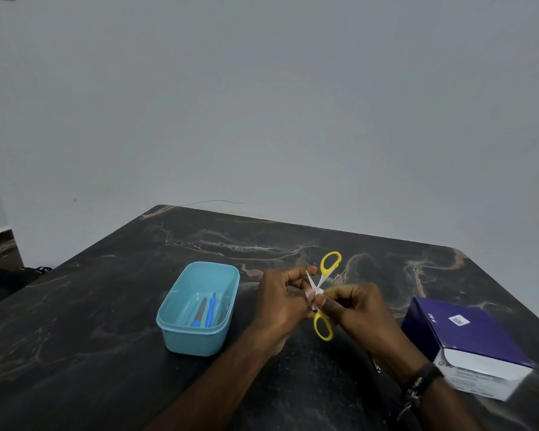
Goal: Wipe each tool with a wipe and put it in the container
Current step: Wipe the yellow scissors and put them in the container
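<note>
Yellow-handled scissors pinched in both hands, left hand and right hand working the wipe — cover both blades, then container at nine o'clock.

head cam | above, facing forward-down | near dark marble table | grey wall behind

Dim, even light is falling across the dark marble table, casting only faint shadows on it. The wall behind the table is showing soft grey with darker corners. Table edges are bowing from wide-angle distortion, and detail nearest the camera is looking slightly blurred.
</note>
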